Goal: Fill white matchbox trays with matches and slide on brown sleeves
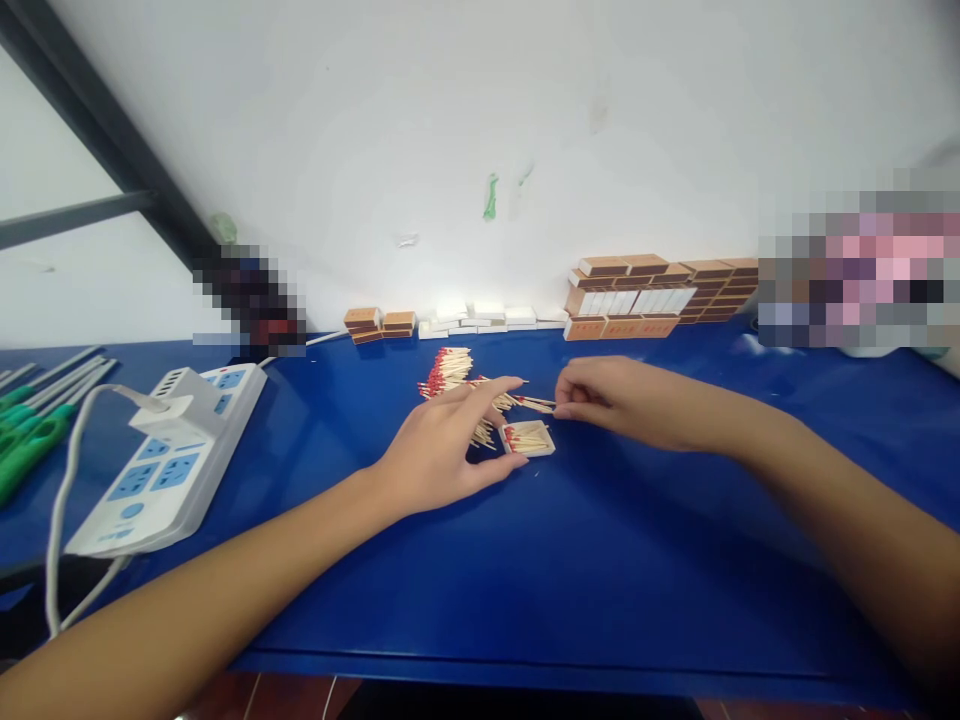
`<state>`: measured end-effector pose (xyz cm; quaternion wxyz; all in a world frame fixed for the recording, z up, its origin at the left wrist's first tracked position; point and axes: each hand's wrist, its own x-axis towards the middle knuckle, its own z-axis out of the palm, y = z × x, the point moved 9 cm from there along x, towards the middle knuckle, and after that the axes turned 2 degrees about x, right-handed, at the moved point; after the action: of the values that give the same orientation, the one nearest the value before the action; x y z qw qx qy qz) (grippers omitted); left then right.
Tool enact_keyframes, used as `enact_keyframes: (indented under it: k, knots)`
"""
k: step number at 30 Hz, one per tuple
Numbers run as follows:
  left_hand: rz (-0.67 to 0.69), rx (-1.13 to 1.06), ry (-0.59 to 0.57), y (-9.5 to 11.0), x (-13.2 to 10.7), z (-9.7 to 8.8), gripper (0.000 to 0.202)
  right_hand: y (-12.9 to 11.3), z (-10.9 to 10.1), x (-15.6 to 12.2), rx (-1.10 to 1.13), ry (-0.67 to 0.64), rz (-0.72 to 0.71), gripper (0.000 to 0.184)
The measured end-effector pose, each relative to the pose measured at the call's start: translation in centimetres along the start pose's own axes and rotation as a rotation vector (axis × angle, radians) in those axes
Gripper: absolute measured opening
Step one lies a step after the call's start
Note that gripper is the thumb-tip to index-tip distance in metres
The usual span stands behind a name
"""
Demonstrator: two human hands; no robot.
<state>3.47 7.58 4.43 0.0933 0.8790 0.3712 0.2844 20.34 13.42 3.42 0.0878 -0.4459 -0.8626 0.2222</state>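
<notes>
A small white matchbox tray [553,449] with several red-tipped matches inside lies on the blue table. My left hand [442,440] reaches around its left end. The thumb rests along the near edge and another fingertip touches the far corner, while the index finger stretches out above. To the right of the tray, my right hand [611,400] pinches a match [541,402] by its plain end, with the fingers curled. A heap of loose matches [452,366] lies behind and partly beneath my left hand, so some of it is hidden.
Along the wall stand white matchbox trays [487,312], small brown matchboxes [364,318] and a larger matchbox stack [626,327]. A white power strip [187,500] with a plugged adapter and cable occupies the left. Green-handled tools [37,440] lie at the far left.
</notes>
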Motion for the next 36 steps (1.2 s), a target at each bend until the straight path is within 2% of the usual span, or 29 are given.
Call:
enact_keyframes:
  k: [3,6,9,17,21,24,27,30,36]
  knots:
    - [0.006,-0.012,-0.004,0.1,0.0,0.1,0.072,-2.3,0.0,-0.3,0.077,0.033,-0.065,0.029]
    - [0.017,-0.014,0.011,0.1,0.0,0.0,0.071,-4.5,1.2,-0.5,0.120,-0.007,-0.142,0.027]
    - [0.017,-0.018,0.020,0.0,0.0,-0.1,0.070,-5.2,2.1,-0.6,0.129,-0.019,-0.157,0.024]
    - [0.005,-0.035,0.007,0.0,0.1,0.0,0.072,-4.4,0.8,-0.2,0.050,0.075,-0.179,0.016]
    - [-0.006,-0.036,0.014,-0.1,0.0,0.0,0.073,-2.5,-0.6,-0.1,-0.067,0.176,-0.147,0.016]
    - [0.002,-0.036,0.016,-0.1,0.0,0.0,0.072,-0.4,-0.4,0.3,-0.080,0.128,-0.087,0.024]
    - [0.019,-0.028,0.011,0.1,0.0,0.0,0.070,0.6,0.3,0.7,-0.055,0.068,-0.084,0.027]
    - [0.027,-0.024,0.011,0.2,0.0,0.0,0.071,0.6,0.7,0.9,-0.071,0.064,-0.093,0.023]
    - [0.019,-0.023,0.004,0.1,0.0,0.0,0.070,-0.1,1.2,0.7,-0.050,0.054,-0.050,0.030]
